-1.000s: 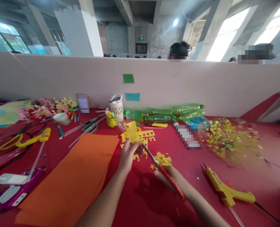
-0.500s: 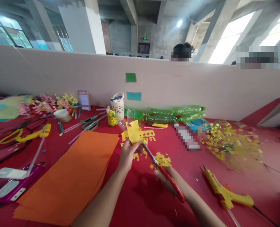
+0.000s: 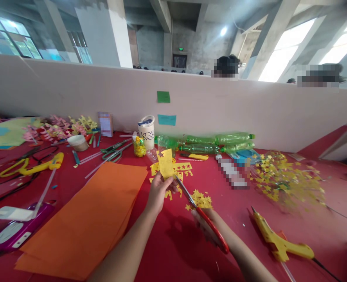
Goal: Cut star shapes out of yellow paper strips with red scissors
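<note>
My left hand (image 3: 160, 190) pinches the lower end of a yellow sheet (image 3: 165, 164), which has a star-shaped hole near its top. My right hand (image 3: 207, 225) is closed on the red-handled scissors (image 3: 211, 227), whose blades point up and left to the sheet's lower right edge. Beyond my right hand lies a pile of small yellow stars (image 3: 201, 199). Yellow scraps with star-shaped holes (image 3: 183, 166) lie on the red table (image 3: 173, 250) around and behind the sheet.
Orange sheets (image 3: 85, 215) lie at the left, beside a purple power strip (image 3: 20, 231). A yellow glue gun (image 3: 279, 239) and a yellow star bunch (image 3: 284, 178) are at the right. Green bottles (image 3: 217, 141) and a white cup (image 3: 146, 133) stand or lie near the partition (image 3: 220, 105).
The view has shifted very slightly. Both hands, the yellow sheet and the scissors look nearly unchanged.
</note>
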`<state>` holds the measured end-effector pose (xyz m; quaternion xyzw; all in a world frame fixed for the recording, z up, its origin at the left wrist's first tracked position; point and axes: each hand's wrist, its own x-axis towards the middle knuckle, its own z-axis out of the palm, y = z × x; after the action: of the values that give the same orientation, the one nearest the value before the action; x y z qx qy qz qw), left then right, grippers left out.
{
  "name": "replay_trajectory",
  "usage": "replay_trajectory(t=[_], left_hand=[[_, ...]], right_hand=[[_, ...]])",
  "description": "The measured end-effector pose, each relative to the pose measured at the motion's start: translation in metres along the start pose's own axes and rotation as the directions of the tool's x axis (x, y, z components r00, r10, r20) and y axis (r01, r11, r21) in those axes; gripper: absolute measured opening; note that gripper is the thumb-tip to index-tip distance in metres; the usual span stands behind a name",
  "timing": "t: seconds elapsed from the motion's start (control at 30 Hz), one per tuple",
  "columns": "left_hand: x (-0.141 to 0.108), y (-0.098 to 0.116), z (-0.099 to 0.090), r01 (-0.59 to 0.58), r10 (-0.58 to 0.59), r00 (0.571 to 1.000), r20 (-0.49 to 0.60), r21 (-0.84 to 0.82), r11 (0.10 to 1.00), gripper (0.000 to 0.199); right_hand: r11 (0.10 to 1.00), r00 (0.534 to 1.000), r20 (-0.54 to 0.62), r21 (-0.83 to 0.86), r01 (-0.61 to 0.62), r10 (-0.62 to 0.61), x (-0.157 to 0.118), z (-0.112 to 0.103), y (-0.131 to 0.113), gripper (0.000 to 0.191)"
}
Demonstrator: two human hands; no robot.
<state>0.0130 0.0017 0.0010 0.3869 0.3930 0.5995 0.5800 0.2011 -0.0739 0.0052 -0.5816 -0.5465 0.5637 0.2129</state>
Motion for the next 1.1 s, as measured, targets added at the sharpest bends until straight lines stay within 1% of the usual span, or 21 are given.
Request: replay_trajectory(t=[0.1,0.3,0.5,0.6,0.67,0.93,1.1], left_hand=[[0.0,0.001,0.0,0.002,-0.002,1.0,0.004,0.0,1.0,0.03],[0.0,0.001,0.0,0.012,-0.012,1.0,0.006,-0.003,1.0,0.032],[0.0,0.001,-0.002,0.021,-0.021,1.0,0.019,0.009,1.0,0.025],[0.0,0.001,-0.002,0.029,-0.029,1.0,0.001,0.021,0.999,0.023],[0.0,0.001,-0.002,0.028,-0.027,1.0,-0.014,0.026,0.999,0.024],[-0.003,-0.003,-0.001,0.039,-0.037,0.999,-0.028,0.059,0.998,0.021],[-0.004,-0.004,0.0,0.046,-0.044,0.999,-0.028,0.079,0.996,0.022]], right_hand=[[1.0,1.0,0.009,-0.006,-0.006,0.006,0.0,-0.001,-0.001,0.051],[1.0,0.999,0.032,-0.011,0.028,-0.027,-0.003,-0.002,-0.006,0.052],[0.996,0.998,0.008,-0.064,0.064,-0.064,0.001,-0.004,-0.001,0.05],[0.993,0.996,0.016,-0.08,0.085,-0.084,0.003,-0.005,0.001,0.047],[0.992,0.995,0.009,-0.076,0.099,-0.099,0.003,-0.006,0.001,0.048],[0.992,0.991,0.085,-0.064,0.112,-0.106,-0.006,-0.006,-0.011,0.056],[0.991,0.987,0.086,-0.013,0.137,-0.135,-0.005,-0.002,-0.009,0.056]])
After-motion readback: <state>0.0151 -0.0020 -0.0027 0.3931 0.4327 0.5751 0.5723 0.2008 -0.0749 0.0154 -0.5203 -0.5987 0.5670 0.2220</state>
